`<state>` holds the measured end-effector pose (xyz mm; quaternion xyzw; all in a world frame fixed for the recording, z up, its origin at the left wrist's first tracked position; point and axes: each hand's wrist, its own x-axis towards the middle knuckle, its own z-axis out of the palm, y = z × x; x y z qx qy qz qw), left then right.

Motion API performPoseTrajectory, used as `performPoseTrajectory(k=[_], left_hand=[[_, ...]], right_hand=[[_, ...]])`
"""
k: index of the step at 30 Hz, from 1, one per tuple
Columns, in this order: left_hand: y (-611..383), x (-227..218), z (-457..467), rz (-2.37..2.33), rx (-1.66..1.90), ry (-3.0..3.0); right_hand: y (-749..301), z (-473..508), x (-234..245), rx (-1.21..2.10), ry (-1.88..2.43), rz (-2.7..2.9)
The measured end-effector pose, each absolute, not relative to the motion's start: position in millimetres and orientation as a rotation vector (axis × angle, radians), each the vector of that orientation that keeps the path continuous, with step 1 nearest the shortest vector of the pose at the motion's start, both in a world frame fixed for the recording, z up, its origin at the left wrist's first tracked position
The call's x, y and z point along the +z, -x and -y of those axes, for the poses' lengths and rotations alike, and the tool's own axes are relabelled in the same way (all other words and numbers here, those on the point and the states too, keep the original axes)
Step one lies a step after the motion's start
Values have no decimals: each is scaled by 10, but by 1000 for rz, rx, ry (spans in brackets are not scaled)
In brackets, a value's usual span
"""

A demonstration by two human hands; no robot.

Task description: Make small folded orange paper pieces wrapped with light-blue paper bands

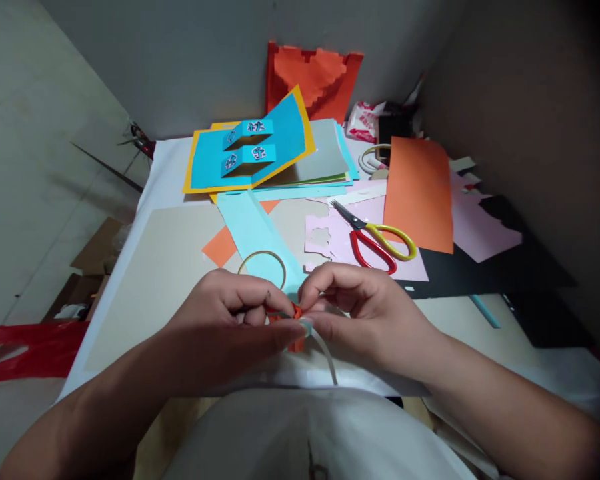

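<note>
Tightly, fingers [325,283] clamp an orange paper strip [296,311] over a white-covered table [153,173] between grey walls [190,60].

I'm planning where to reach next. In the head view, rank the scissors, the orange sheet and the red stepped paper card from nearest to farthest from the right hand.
From the right hand:
1. Red-and-yellow-handled scissors, just ahead, on the pink paper.
2. Orange sheet, ahead and to the right.
3. Red stepped paper card, at the far back by the wall.
</note>
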<state>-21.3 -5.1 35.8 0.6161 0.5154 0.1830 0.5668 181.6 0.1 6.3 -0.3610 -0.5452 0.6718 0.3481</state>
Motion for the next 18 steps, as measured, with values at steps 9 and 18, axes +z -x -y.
performPoseTrajectory(k=[9, 18], left_hand=[[240, 370, 25, -1144, 426, -1390], [248, 339, 23, -1129, 524, -1461]], right_hand=[[-1815, -2, 48, 1789, 929, 1435], [-1861, -18, 69, 1868, 902, 1389]])
